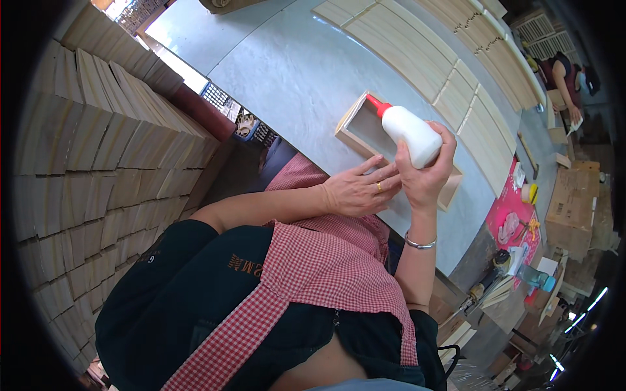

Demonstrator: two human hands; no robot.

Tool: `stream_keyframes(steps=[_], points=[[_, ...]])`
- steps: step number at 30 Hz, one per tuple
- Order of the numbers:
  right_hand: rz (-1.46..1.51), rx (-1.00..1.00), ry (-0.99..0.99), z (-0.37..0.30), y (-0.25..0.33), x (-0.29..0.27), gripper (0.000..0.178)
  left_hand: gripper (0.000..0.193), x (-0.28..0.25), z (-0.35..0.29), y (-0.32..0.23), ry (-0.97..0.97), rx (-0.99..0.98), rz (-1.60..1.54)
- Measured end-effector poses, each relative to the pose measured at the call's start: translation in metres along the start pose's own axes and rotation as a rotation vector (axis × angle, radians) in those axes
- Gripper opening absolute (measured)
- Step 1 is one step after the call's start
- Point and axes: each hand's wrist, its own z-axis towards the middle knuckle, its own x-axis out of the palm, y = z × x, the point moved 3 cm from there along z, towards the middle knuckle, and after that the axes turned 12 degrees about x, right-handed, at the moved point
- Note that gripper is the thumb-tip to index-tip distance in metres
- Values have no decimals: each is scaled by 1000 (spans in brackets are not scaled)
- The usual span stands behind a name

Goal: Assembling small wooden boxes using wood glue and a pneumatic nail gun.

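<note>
My right hand (427,171) is wrapped round a white squeeze bottle (412,138). The bottle lies tilted, and its red nozzle (377,104) points to the far left, at the top corner of a small wooden box frame (360,144). That frame rests on the grey tabletop; its near right part is partly covered by my hands. With fingers stretched out, my left hand (365,187) lies against the frame's near side, just left of the right hand. Whether its fingertips grip the wood is hidden.
Flat wooden panels (398,45) lie in rows across the far side of the table. Tall stacks of wooden pieces (98,137) stand at left. A blue basket (246,127) sits below the table edge. At right are a pink sheet (499,218), cardboard box (570,202) and another person (564,81).
</note>
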Motion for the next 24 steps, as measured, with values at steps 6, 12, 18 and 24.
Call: stream_keyframes(steps=[6,12,18,24], points=[[-51,-32,-46,1,-3,-6,60,52,5,-2,-1,-3,-19,-12],[-87,-2,-89,-8,-1,-25,59,55,7,-1,0,22,-33,-40],[-178,3,-165,-24,-7,-53,58,56,6,1,1,55,-41,-47],[-233,61,-236,-42,-13,-84,57,57,2,3,-1,74,-47,-14]])
